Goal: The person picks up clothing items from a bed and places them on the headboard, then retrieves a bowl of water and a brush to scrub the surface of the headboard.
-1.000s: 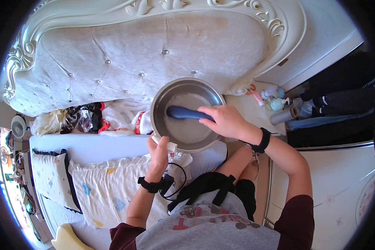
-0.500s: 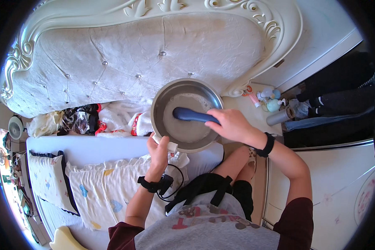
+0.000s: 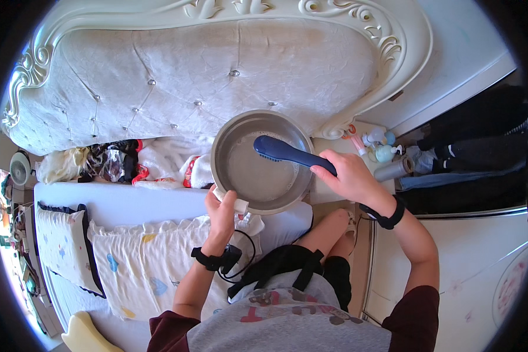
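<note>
A round metal basin (image 3: 222, 135) with some cloudy, slightly foamy liquid in it is in front of me. My left hand (image 3: 221, 214) is closed at its near-left rim, with a small white folded piece (image 3: 239, 206), perhaps cloth or paper, under the thumb. Part of that grip is hidden. In my right hand (image 3: 349, 173) is a dark blue brush (image 3: 287, 154), pinched by the end of its handle. Short bristles show along the underside of its head, which is over the basin; I cannot tell whether it touches the liquid.
Beyond the basin rises a tufted pale headboard (image 3: 176, 64). Clothes (image 3: 164, 161) are heaped at its foot. On the left lie a patterned sheet (image 3: 141, 258) and a pillow (image 3: 64, 249). Small bottles (image 3: 384, 152) stand at right, near an open compartment of dark clothing (image 3: 475, 149).
My right hand has moved right and slightly down, taking the brush from the basin's middle toward its right side. The bristles now show. My left hand stays at the rim.
</note>
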A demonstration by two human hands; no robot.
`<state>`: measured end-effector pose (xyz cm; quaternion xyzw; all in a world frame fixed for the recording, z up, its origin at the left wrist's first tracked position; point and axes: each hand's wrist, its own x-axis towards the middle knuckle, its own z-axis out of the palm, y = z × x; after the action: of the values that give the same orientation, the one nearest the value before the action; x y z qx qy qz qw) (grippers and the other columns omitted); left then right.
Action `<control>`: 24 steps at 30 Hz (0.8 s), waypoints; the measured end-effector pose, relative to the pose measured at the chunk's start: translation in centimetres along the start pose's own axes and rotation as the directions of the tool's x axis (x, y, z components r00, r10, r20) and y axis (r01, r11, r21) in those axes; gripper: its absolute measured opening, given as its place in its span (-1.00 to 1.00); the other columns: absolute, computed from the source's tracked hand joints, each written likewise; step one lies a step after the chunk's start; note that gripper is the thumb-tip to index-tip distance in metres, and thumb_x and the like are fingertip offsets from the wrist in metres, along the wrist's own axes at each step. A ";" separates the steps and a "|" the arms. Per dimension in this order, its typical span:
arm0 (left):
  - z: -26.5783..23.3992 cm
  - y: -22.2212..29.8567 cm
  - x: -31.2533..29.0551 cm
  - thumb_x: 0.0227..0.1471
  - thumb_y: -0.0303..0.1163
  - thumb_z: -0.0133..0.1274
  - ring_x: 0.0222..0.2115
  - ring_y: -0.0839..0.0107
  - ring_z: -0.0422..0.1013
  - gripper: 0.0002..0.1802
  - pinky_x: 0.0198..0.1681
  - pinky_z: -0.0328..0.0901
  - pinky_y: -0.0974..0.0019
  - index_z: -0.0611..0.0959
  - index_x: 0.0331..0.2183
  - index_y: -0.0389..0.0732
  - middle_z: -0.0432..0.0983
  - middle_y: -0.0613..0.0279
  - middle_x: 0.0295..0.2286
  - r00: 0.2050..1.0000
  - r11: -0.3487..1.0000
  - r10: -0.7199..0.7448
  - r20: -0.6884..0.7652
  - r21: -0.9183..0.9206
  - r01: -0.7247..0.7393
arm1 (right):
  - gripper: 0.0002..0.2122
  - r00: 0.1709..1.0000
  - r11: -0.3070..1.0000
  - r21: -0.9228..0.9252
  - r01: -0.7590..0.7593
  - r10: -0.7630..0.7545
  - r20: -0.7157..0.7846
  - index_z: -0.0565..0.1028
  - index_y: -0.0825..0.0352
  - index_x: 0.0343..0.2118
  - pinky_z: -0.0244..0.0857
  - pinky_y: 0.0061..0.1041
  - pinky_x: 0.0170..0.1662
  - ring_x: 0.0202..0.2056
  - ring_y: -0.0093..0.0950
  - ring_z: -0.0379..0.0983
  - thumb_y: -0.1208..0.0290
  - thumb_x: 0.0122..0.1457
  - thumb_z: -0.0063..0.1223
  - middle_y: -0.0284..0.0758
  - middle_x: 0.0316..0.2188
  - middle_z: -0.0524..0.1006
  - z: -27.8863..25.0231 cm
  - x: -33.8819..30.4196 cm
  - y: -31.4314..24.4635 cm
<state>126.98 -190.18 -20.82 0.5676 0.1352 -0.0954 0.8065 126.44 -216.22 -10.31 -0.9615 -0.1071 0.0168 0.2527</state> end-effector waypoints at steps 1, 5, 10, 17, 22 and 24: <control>0.0 0.1 0.0 -0.15 -0.57 -0.13 -0.72 0.44 0.36 -0.76 -0.83 0.19 0.45 0.39 -0.31 -0.37 0.41 0.17 -0.58 1.000 1.000 -0.001 -0.010 0.013 0.001 | -0.77 1.000 1.000 0.013 -0.009 0.010 -0.019 0.44 0.33 -0.46 0.26 -0.32 -0.52 -0.61 -0.24 0.42 0.23 0.05 0.03 -0.24 -0.69 0.46 0.0 0.1 -0.2; 0.4 0.6 -0.2 -0.15 -0.57 -0.13 -0.72 0.44 0.36 -0.77 -0.82 0.19 0.46 0.40 -0.33 -0.37 0.41 0.17 -0.59 1.000 0.999 0.013 -0.009 -0.032 -0.013 | -0.77 1.000 0.998 -0.065 0.018 -0.019 -0.018 0.43 0.33 -0.46 0.25 -0.30 -0.53 -0.62 -0.22 0.41 0.23 0.06 0.02 -0.23 -0.70 0.46 0.2 0.0 -0.2; 0.3 0.9 -0.9 -0.15 -0.58 -0.14 -0.72 0.45 0.37 -0.79 -0.81 0.20 0.47 0.41 -0.34 -0.38 0.42 0.17 -0.59 1.000 0.999 0.013 0.008 -0.030 -0.013 | -0.78 0.999 0.998 -0.058 0.038 -0.039 -0.022 0.44 0.32 -0.46 0.25 -0.28 -0.56 -0.64 -0.20 0.39 0.23 0.05 0.02 -0.23 -0.71 0.45 0.8 -0.3 0.2; 0.4 1.9 -1.4 -0.16 -0.59 -0.16 -0.72 0.47 0.36 -0.75 -0.81 0.21 0.47 0.42 -0.31 -0.39 0.43 0.19 -0.58 1.000 0.999 0.012 0.011 -0.036 -0.012 | -0.79 0.993 0.989 -0.098 0.109 -0.113 -0.037 0.41 0.33 -0.47 0.23 -0.32 -0.58 -0.65 -0.24 0.39 0.26 0.06 0.02 -0.27 -0.73 0.44 0.6 -0.1 -0.1; 0.2 2.2 -1.5 -0.16 -0.58 -0.16 -0.73 0.49 0.36 -0.76 -0.81 0.20 0.48 0.43 -0.33 -0.39 0.43 0.20 -0.57 1.000 0.999 0.013 0.021 -0.052 -0.012 | -0.80 0.984 0.988 -0.041 0.151 -0.154 -0.093 0.39 0.33 -0.45 0.21 -0.32 -0.59 -0.66 -0.23 0.39 0.27 0.06 0.02 -0.25 -0.72 0.43 0.2 0.0 -0.7; 0.3 2.3 -1.6 -0.16 -0.58 -0.16 -0.73 0.49 0.35 -0.77 -0.81 0.19 0.48 0.43 -0.34 -0.38 0.44 0.21 -0.56 1.000 0.998 0.016 -0.019 -0.058 -0.017 | -0.79 0.979 0.979 -0.074 0.192 -0.196 -0.056 0.38 0.33 -0.44 0.21 -0.32 -0.59 -0.65 -0.22 0.39 0.27 0.06 0.02 -0.24 -0.73 0.42 0.0 0.2 -0.8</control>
<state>126.20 -189.68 -18.13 0.5460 0.1407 -0.0797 0.8220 126.50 -215.47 -9.95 -0.9546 -0.1928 -0.0417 0.2232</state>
